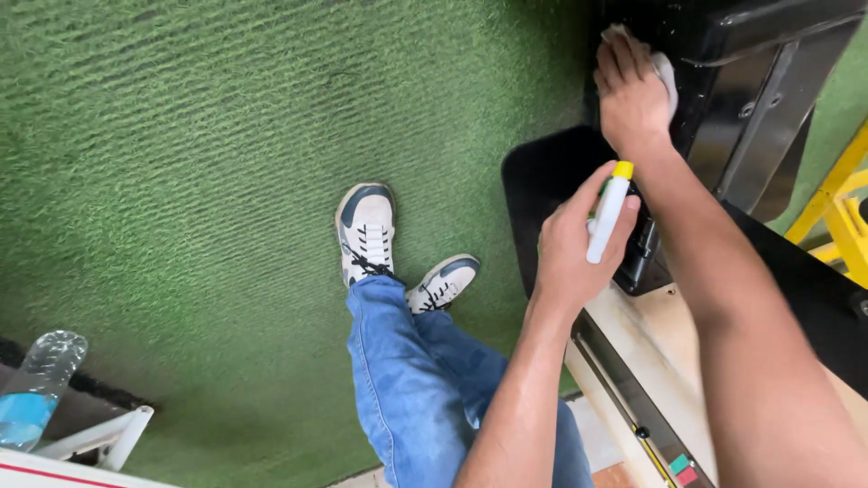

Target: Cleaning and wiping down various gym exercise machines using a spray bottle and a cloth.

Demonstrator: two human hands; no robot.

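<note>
A white spray bottle (608, 217) with a yellow cap is gripped upright in the left hand (574, 248), fingers closed around it, just above the edge of a pale worktop (646, 348). A pale cloth (665, 72) is pressed flat under the right hand (630, 90) against a glossy black machine housing (723, 54), well apart from the bottle. Below, green artificial turf (208, 163), white-and-navy sneakers (366, 230) and blue jeans (407, 380) are seen, with a clear plastic water bottle (36, 389) lying at lower left.
</note>
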